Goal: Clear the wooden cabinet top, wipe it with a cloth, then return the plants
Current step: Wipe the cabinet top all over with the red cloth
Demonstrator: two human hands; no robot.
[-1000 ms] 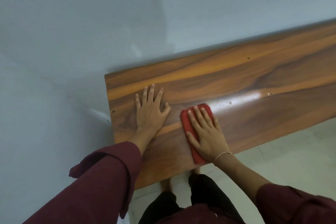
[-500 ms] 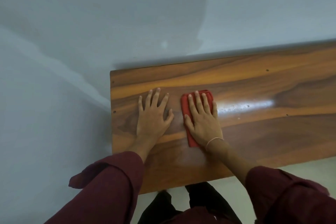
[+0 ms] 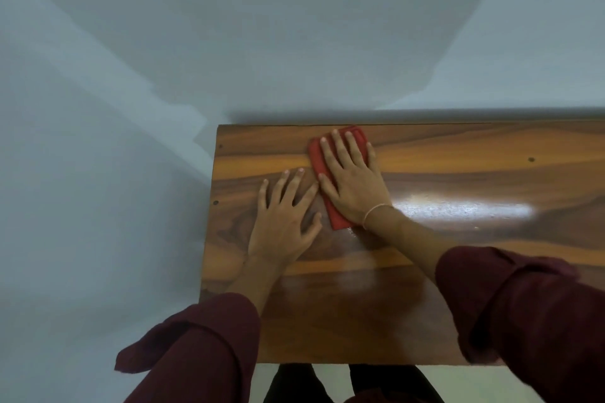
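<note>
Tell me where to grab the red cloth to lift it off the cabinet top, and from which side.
Pinch the near short end of the red cloth, coming from the front edge. It lies flat as a folded strip on the cabinet top, mostly under the flat right hand; that end pokes out past the palm, while the left hand crowds its left side.

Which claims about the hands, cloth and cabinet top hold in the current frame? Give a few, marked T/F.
1. The right hand presses flat on the red cloth. True.
2. The left hand grips the cloth. False: it rests flat on the bare wooden cabinet top, beside the cloth.
3. The cloth reaches almost to the top's far edge, by the wall. True.
4. Both hands are curled into fists. False: the fingers of both are straight and spread.
</note>
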